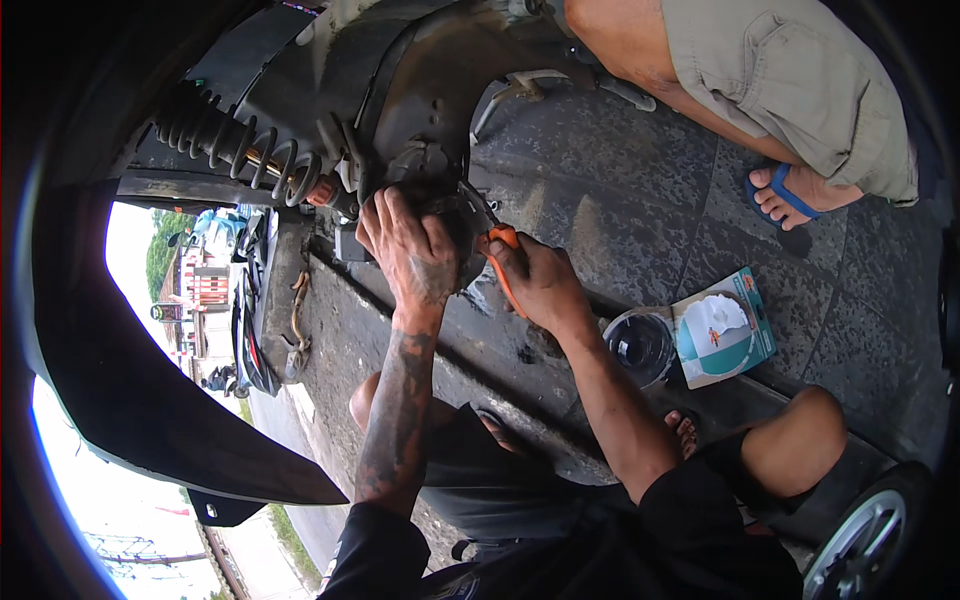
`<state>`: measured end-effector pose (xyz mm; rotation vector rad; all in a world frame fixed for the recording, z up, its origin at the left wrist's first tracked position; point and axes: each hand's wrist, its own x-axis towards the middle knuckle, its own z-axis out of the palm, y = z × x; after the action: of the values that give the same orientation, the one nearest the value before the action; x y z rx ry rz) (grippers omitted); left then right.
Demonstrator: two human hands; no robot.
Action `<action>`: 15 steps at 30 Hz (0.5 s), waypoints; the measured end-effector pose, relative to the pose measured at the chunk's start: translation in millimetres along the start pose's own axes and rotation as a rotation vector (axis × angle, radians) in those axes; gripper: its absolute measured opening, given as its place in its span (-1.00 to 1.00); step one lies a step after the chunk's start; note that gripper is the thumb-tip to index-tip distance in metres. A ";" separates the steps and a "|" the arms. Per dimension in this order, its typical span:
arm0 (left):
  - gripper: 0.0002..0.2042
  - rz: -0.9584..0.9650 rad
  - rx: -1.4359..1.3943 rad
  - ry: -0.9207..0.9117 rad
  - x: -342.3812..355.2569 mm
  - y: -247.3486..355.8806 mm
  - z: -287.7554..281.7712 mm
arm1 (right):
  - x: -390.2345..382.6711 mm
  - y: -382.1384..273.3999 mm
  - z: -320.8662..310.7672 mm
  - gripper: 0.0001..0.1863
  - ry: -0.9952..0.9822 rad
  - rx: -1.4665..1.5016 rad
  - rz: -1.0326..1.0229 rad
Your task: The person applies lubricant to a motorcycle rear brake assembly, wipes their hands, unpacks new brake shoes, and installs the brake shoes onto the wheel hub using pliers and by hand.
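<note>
Scooter underside (330, 80): dark bodywork and the rear-wheel area fill the view above both hands, tilted so the axle region faces the person squatting at the kerb. This puts the work spot at chest height and within reach of both arms.

Paving (640, 200): dark stone slabs lie right of and beyond the hands. A second person crouches there, far right and well apart from the work, with only a bare leg, khaki shorts and a blue sandal (785, 195) in view.

Kerb (400, 330): a concrete edge runs diagonally under both forearms. The person sits across it, knees apart, leaving the arms free between them.

Spring (235, 148): black coil shock up and left of the left hand, ending in an orange bush just beside that hand.

Box (722, 330): teal and white carton on the paving, down and right of the right hand, touching a clear round lid (640, 348). Both are parked within an arm's reach but off the work line.

Left hand (410, 250): knuckles up, fingers curled over a dark part at the hub, apparently bracing it. What exactly it covers is hidden.

Right hand (540, 280): closed around the orange grips of pliers (495, 240), just right of the left hand and almost touching it.

Pliers tip: the metal nose points up and left into the hub next to the left fingers. Whether it bites anything cannot be told.
</note>
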<state>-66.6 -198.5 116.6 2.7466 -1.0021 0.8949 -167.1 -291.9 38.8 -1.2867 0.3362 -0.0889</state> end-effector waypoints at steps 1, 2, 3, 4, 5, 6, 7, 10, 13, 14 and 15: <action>-0.67 -0.005 0.004 -0.006 -2.3 -1.6 -0.4 | -1.5 1.9 0.3 -0.53 0.004 0.000 0.003; -0.67 -0.010 0.009 -0.012 -3.8 -1.8 -0.4 | -4.3 3.5 1.5 -0.54 0.088 0.066 -0.075; -0.67 -0.008 0.006 -0.015 -2.5 -0.1 0.7 | -6.0 5.3 2.0 -0.54 0.173 0.131 -0.154; -0.67 0.006 -0.007 -0.004 -0.4 2.4 1.3 | -2.7 13.3 3.6 -0.54 0.174 0.133 -0.149; -0.67 0.021 -0.019 0.006 -0.4 4.1 1.5 | 2.8 19.4 5.4 -0.55 0.142 -0.015 -0.194; -0.67 0.023 -0.019 0.000 -4.3 2.7 1.4 | 3.9 26.9 4.9 -0.55 0.128 -0.090 -0.215; -0.67 0.020 -0.009 0.010 -6.1 -1.0 0.9 | 2.3 19.5 4.3 -0.56 0.111 -0.164 -0.238; -0.66 0.002 -0.006 0.004 -7.1 -2.1 1.0 | -5.8 7.9 -0.8 -0.58 0.073 0.016 -0.131; -0.65 -0.029 -0.021 -0.054 -4.7 1.2 -1.2 | -5.7 14.0 4.4 -0.59 0.110 0.087 -0.155; -0.63 -0.043 -0.031 -0.091 -4.4 0.7 -1.3 | -6.0 17.1 6.7 -0.59 0.089 0.091 -0.126; -0.63 -0.046 -0.026 -0.104 -5.1 -1.4 0.4 | -7.5 22.0 10.7 -0.59 0.068 0.096 -0.097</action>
<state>-68.7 -194.7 113.7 2.8072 -0.9553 0.7334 -173.7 -273.8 21.9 -1.2067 0.3242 -0.2288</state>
